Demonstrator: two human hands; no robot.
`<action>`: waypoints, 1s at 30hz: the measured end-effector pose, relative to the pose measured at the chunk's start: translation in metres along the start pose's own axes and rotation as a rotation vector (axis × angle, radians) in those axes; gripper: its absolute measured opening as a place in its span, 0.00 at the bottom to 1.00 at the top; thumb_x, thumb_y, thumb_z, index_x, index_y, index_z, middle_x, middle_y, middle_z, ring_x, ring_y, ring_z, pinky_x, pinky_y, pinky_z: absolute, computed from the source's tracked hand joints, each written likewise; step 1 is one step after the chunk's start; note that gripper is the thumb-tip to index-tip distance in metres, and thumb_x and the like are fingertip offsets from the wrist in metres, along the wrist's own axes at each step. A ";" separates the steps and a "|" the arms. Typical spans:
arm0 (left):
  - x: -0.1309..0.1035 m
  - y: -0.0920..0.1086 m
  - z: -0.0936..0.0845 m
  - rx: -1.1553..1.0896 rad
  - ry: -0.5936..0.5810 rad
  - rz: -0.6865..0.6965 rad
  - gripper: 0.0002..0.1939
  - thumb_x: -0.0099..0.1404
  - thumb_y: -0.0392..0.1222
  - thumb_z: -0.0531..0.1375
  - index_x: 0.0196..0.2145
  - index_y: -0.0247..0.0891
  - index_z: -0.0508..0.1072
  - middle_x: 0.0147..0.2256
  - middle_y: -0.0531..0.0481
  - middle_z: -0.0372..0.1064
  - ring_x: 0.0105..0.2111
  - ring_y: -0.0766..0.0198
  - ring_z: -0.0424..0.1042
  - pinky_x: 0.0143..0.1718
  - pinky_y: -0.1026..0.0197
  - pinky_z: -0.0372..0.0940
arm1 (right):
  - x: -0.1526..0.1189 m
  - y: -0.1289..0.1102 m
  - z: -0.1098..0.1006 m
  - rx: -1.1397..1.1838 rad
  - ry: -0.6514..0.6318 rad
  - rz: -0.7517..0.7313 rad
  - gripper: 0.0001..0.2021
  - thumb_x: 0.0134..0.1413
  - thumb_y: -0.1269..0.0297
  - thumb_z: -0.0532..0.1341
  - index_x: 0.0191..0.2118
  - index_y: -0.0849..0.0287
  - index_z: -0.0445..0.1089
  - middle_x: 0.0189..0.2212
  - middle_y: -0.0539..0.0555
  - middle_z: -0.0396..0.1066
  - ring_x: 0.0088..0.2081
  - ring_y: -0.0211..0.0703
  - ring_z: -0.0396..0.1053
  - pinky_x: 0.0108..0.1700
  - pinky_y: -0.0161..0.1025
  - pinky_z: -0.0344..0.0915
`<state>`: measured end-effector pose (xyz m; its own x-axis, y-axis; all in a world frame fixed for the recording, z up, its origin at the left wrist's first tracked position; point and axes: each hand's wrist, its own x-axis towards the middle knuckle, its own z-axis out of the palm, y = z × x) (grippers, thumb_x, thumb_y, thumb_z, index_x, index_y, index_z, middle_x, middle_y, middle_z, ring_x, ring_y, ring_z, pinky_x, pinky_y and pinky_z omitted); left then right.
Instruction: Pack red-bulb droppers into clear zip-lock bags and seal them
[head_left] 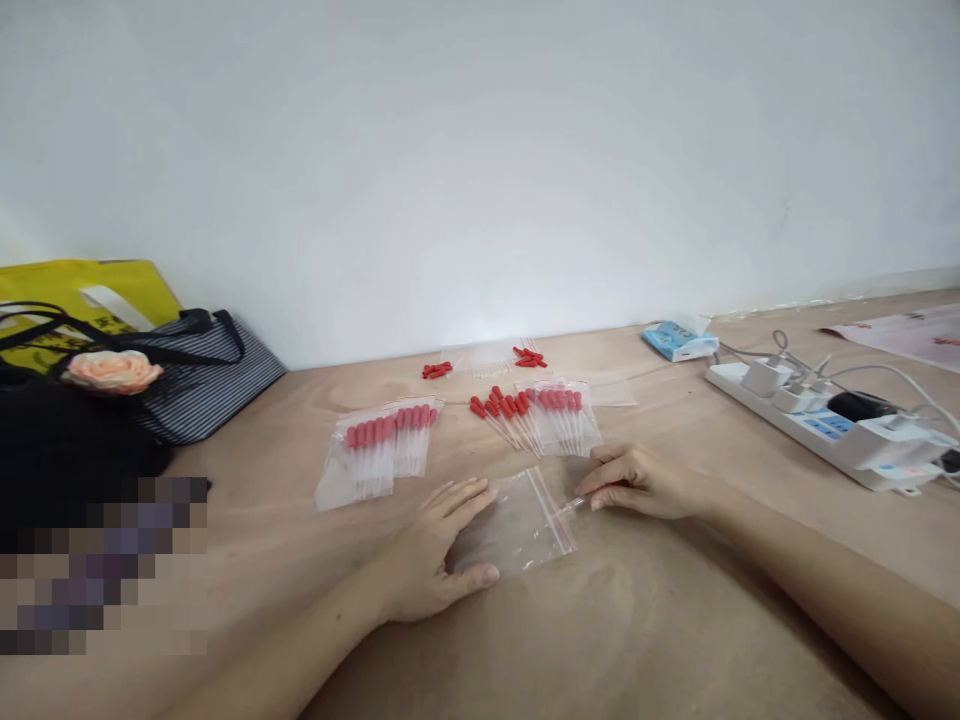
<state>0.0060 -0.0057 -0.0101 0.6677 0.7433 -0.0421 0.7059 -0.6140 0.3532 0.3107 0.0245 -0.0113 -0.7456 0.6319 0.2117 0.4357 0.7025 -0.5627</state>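
Observation:
A clear zip-lock bag (510, 525) lies flat on the wooden table, its zip edge facing right. My left hand (442, 550) rests over the bag's left side with fingers and thumb spread, pressing on it. At the bag's zip edge, my right hand (626, 483) pinches glass droppers (574, 504); their thin clear tips point at the opening. The hand hides their other ends, and I cannot tell how many there are. Just beyond lie loose red-bulbed droppers (508, 407). Filled bags of droppers (371, 450) lie to the left, and another filled bag (564, 420) lies to the right.
Red rubber bulbs (437, 370) and more red pieces (529, 357) lie near the wall beside clear bags. A blue tissue pack (680, 340) and a power strip (825, 425) with chargers and cables are at right. A striped bag (202, 375) and yellow bag (142, 285) stand left.

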 end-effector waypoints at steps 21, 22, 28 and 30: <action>-0.001 -0.007 -0.006 -0.112 -0.025 0.068 0.31 0.60 0.52 0.54 0.58 0.42 0.49 0.59 0.47 0.47 0.59 0.51 0.46 0.57 0.45 0.47 | 0.018 -0.017 0.039 0.510 0.149 0.307 0.09 0.45 0.61 0.61 0.28 0.62 0.65 0.22 0.49 0.67 0.24 0.33 0.62 0.27 0.31 0.59; 0.000 -0.006 -0.006 -0.107 -0.026 0.078 0.31 0.61 0.52 0.53 0.58 0.42 0.49 0.59 0.47 0.47 0.59 0.52 0.46 0.57 0.45 0.46 | 0.018 -0.016 0.040 0.509 0.156 0.325 0.09 0.45 0.60 0.62 0.27 0.62 0.66 0.20 0.48 0.65 0.22 0.31 0.60 0.24 0.30 0.57; 0.002 -0.007 -0.005 -0.088 -0.022 0.108 0.31 0.61 0.51 0.53 0.59 0.43 0.47 0.59 0.47 0.47 0.59 0.53 0.46 0.58 0.44 0.44 | 0.018 -0.015 0.046 0.591 0.210 0.278 0.13 0.46 0.57 0.60 0.37 0.60 0.68 0.26 0.50 0.66 0.22 0.30 0.62 0.23 0.30 0.59; 0.001 -0.006 -0.006 -0.091 -0.013 0.116 0.30 0.62 0.50 0.52 0.59 0.44 0.47 0.59 0.47 0.48 0.58 0.53 0.47 0.58 0.44 0.44 | 0.018 -0.016 0.048 0.631 0.254 0.322 0.16 0.45 0.58 0.61 0.41 0.59 0.65 0.28 0.50 0.67 0.18 0.27 0.58 0.19 0.29 0.57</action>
<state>0.0012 0.0008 -0.0070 0.7470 0.6648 -0.0080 0.5998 -0.6687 0.4394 0.2654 0.0088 -0.0368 -0.4576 0.8842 0.0939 0.1843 0.1976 -0.9628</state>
